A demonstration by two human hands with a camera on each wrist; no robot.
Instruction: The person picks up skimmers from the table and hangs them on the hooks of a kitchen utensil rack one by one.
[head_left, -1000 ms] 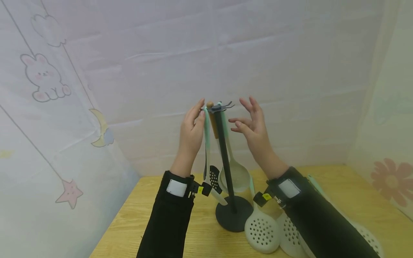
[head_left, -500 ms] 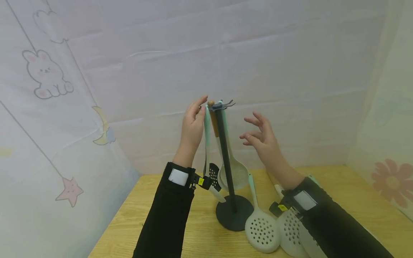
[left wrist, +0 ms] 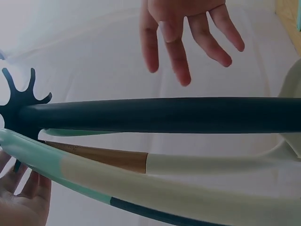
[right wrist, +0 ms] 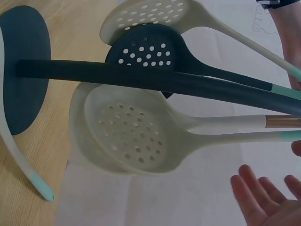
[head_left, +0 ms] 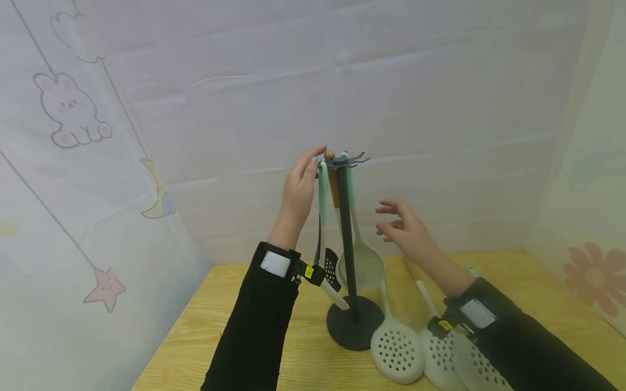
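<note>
Left hand (head_left: 299,191) still up at the hooks of the black metal utensil stand (head_left: 346,239), fingertips touching a mint-tipped cream spoon handle (head_left: 323,187). Right hand (head_left: 408,232) now lowered away, fingers spread and empty, above white slotted spoons (head_left: 397,350) on the wooden counter (head_left: 303,353).

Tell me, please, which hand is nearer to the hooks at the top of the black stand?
Left. The left hand touches a mint handle beside the hooks; the right hand hovers open, lower and apart.

Left hand (head_left: 299,193) touches utensil handles atop the black rack (head_left: 348,239); right hand (head_left: 408,232) hovers open beside it
</note>
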